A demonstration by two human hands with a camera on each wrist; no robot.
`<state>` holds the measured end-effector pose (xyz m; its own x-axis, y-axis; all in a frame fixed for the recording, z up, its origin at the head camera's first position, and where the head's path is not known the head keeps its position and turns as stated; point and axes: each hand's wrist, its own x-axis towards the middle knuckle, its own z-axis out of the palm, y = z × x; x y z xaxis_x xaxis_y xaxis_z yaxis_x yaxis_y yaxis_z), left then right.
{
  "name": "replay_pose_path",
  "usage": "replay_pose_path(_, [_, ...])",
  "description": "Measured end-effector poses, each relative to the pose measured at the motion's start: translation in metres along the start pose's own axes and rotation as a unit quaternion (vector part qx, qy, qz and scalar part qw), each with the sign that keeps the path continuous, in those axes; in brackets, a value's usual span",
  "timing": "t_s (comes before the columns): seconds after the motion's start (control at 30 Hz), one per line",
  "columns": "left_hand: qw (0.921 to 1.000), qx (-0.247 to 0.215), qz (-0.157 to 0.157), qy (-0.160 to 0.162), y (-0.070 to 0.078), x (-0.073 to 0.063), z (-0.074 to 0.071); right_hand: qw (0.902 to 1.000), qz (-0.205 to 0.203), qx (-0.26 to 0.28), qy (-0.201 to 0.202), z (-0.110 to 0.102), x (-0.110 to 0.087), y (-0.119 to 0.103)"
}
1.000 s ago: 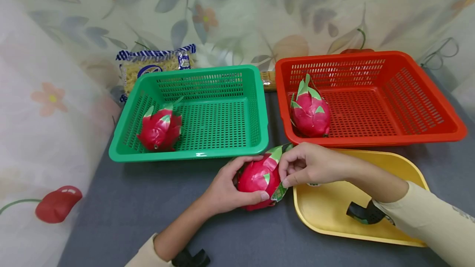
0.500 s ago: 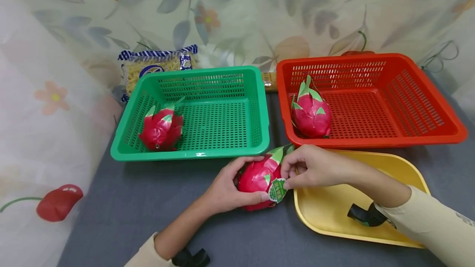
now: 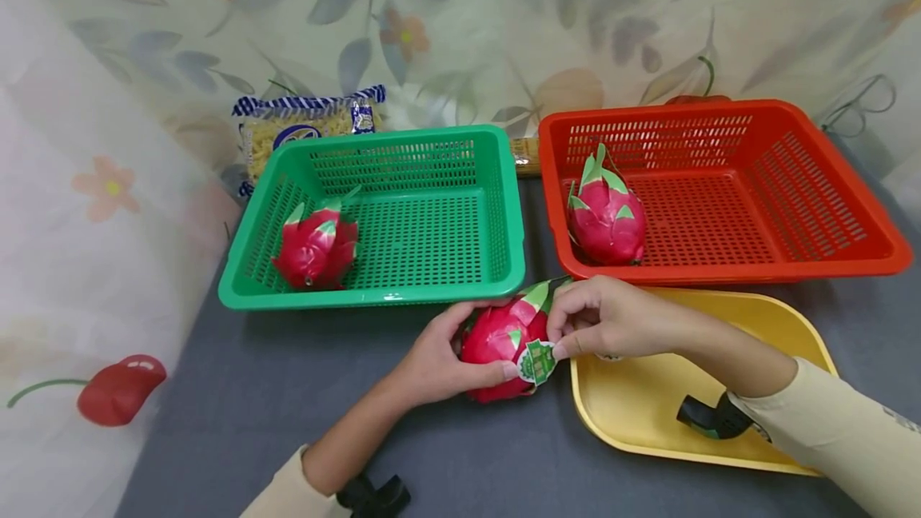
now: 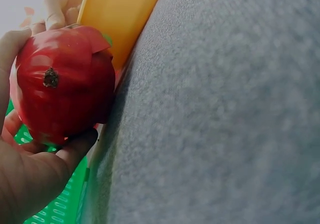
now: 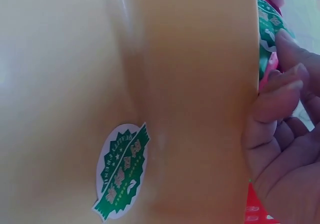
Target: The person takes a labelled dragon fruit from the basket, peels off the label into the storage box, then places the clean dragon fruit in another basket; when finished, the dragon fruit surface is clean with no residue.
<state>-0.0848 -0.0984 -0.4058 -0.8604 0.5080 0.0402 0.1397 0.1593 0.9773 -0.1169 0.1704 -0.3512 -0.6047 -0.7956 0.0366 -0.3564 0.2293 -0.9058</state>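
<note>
A red-pink dragon fruit (image 3: 496, 342) with green leaf tips lies on the grey cloth in front of the green basket. My left hand (image 3: 449, 362) grips it from the left, fingers behind and thumb across its near side. An oval green-and-white sticker (image 3: 536, 362) is against the fruit's right side, beside the left thumb. My right hand (image 3: 604, 318) pinches the sticker's right edge between thumb and fingers. In the left wrist view the fruit's dark stem scar faces the camera. In the right wrist view part of the sticker (image 5: 270, 21) shows beneath the thumb tip.
A green basket (image 3: 374, 296) holds a dragon fruit (image 3: 316, 250); a red basket (image 3: 719, 272) holds another dragon fruit (image 3: 608, 218). A yellow tray (image 3: 662, 422) sits under the right forearm, with a second sticker (image 5: 122, 171) in it. Behind stands a pasta bag (image 3: 298, 134).
The sticker has turned from nearly edge-on to facing the camera, and now sits against the fruit. The left hand keeps its hold; the right hand has barely moved.
</note>
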Motion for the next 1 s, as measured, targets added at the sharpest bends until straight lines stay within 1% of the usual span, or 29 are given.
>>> replay_pose_path(0.1, [1.0000,-0.001,-0.003,-0.001,0.000,0.001,-0.001,0.9997,-0.024,0.008,-0.005,0.001,-0.001,0.002])
replay_pose_path(0.23, [1.0000,-0.001,-0.004,-0.003,0.001,0.002,-0.001,0.9985,-0.046,0.024,-0.019,0.000,-0.002,0.004])
replay_pose_path(0.43, [1.0000,-0.007,0.001,-0.004,-0.001,0.002,-0.001,0.9962,-0.081,0.015,-0.029,-0.001,-0.002,0.010])
replay_pose_path(0.57, [0.9999,-0.010,-0.004,-0.002,-0.001,0.001,-0.003,0.9952,-0.081,0.030,-0.045,-0.003,-0.006,0.011])
replay_pose_path(0.63, [0.9999,-0.011,-0.012,-0.002,-0.001,0.001,-0.004,0.9950,-0.083,0.034,-0.045,-0.006,-0.010,0.009])
replay_pose_path(0.7, [0.9998,-0.010,-0.019,0.000,-0.001,0.000,-0.005,0.9953,-0.085,0.031,-0.035,-0.010,-0.015,0.007])
replay_pose_path(0.8, [0.9996,-0.012,-0.026,-0.001,-0.002,0.000,-0.006,0.9966,-0.073,0.037,-0.014,-0.016,-0.022,0.003])
replay_pose_path(0.9, [0.9995,-0.014,-0.027,-0.001,-0.002,0.000,-0.006,0.9977,-0.050,0.046,0.003,-0.020,-0.027,0.000])
replay_pose_path(1.0, [0.9995,-0.019,-0.025,-0.005,-0.002,0.001,-0.004,0.9985,-0.036,0.038,0.015,-0.022,-0.031,-0.002])
